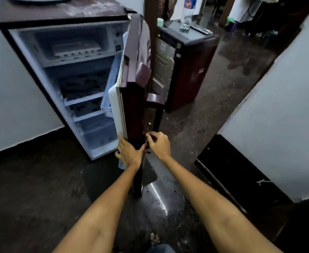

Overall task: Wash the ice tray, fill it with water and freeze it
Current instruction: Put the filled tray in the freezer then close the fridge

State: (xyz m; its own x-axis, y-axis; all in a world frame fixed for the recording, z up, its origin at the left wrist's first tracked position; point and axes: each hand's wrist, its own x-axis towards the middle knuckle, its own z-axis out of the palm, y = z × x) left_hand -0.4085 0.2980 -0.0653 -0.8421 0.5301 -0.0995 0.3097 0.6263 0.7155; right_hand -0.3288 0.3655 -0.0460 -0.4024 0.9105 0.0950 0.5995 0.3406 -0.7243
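A small maroon fridge [62, 13] stands open against the wall. In its freezer compartment at the top lies a white ice tray [75, 49]. The maroon fridge door [133, 99] stands edge-on toward me. My left hand [129, 152] grips the door's lower edge on the white inner side. My right hand [158, 143] rests on the outer side of the door near the bottom, fingers curled against it. Whether the tray holds water cannot be seen.
A second maroon cabinet-like appliance [188, 70] with a glass [184, 26] on top stands behind the door. White walls rise on the left [9, 88] and right [281, 115]. The dark floor [40, 189] is wet and glossy near my feet.
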